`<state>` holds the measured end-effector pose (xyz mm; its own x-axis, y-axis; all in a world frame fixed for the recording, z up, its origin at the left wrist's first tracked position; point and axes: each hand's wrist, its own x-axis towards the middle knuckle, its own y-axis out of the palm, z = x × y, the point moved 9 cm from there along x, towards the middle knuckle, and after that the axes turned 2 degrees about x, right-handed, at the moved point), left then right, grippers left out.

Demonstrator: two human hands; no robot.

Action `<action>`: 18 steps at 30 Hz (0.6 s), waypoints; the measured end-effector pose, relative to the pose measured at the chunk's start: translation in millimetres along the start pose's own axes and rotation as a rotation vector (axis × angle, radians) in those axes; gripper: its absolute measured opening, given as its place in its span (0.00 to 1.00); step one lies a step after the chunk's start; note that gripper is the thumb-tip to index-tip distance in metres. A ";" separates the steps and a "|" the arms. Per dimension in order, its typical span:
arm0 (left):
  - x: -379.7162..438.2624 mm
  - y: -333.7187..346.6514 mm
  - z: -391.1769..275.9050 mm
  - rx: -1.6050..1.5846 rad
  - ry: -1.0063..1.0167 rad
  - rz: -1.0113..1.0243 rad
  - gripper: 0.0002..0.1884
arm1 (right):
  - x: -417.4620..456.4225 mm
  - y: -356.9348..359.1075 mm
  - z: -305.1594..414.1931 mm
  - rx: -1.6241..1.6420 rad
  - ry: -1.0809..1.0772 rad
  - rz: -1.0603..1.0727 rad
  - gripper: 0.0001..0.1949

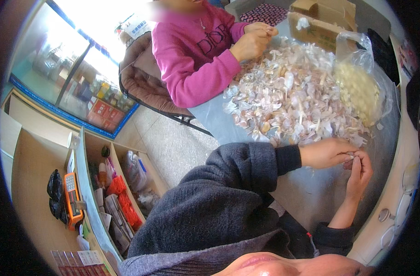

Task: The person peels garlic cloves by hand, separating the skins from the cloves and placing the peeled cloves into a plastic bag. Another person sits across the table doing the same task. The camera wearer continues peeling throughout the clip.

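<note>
My left hand [324, 153] reaches in from the left, its fingertips pinching a small purplish garlic piece [348, 163]. From the lower right, my right hand [361, 172] meets it and grips the same piece. Fingers hide most of the garlic. Just beyond my hands a wide heap of garlic skins [286, 100] covers the grey table [310, 200]. To the right of the heap stands a clear plastic bag [355, 45], with pale peeled garlic cloves [358, 93] showing through it.
Across the table a person in a pink sweatshirt [196, 65] holds a small thing in both hands [255, 39]. A cardboard box [317, 31] stands behind the heap. At left are a brown padded chair [141, 69], open shelf compartments [123, 186] and an orange device [72, 200].
</note>
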<state>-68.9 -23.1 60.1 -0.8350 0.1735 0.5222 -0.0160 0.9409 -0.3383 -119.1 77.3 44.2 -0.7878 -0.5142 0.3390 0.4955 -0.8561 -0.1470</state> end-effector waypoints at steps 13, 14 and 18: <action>-1.7 4.9 4.6 0.057 -0.079 -0.003 0.14 | -5.7 -6.6 -6.7 -0.089 0.112 -0.010 0.04; 2.3 8.1 10.1 0.077 -0.103 0.037 0.13 | -4.9 -12.3 -9.2 -0.126 0.147 -0.033 0.04; -10.1 -0.8 30.0 -0.127 -0.204 -0.149 0.12 | 2.5 -6.6 0.7 -0.249 0.119 -0.061 0.02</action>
<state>-76.9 -34.3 31.6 -0.9223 -0.0197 0.3860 -0.0886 0.9829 -0.1616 -124.1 81.6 46.6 -0.8579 -0.4517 0.2449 0.3528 -0.8644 -0.3584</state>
